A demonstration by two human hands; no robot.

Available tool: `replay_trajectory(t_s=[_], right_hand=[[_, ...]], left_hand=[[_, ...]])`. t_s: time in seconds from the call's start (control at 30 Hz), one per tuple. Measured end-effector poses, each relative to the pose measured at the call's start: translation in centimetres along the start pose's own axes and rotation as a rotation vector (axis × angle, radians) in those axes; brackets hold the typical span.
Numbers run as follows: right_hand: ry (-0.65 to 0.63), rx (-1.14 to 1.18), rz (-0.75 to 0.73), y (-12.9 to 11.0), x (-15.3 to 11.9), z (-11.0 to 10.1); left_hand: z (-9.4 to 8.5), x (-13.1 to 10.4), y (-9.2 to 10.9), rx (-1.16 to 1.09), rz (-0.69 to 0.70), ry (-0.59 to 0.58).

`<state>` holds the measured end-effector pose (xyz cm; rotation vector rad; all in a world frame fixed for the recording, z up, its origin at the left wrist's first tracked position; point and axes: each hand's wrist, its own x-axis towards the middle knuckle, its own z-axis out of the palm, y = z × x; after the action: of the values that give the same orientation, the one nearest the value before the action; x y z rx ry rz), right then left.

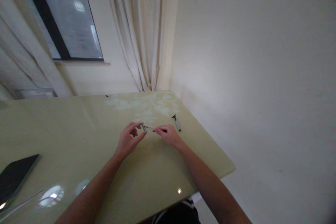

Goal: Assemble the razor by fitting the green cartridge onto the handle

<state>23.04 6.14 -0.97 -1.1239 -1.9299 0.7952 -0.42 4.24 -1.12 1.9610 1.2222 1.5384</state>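
Between the thumb and fingers of my left hand (130, 137) is a small green, blade-like piece (143, 127), held by its ends above the table. My right hand (168, 134) pinches a thin, light-coloured stick (150, 127), whose far end meets or lies very near the green piece. Whether the two touch cannot be made out. A razor (177, 123) with a black head and grey handle lies on the table just beyond my right hand, to its right.
The glossy pale green table (78, 136) meets a wall on the right. A dark flat device (17, 175) lies at the left, with a pale cable (23, 203) near it. A small black object (106, 96) rests at the far edge, below the curtains and window.
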Motion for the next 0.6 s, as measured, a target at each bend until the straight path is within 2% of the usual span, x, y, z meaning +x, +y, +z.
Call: replay_trajectory(t_s=[0.6], right_hand=[[-0.029,-0.005,-0.019,0.06,-0.1,-0.13]], left_hand=[[-0.2,0.04,0.37,0.023,0.006,0.004]])
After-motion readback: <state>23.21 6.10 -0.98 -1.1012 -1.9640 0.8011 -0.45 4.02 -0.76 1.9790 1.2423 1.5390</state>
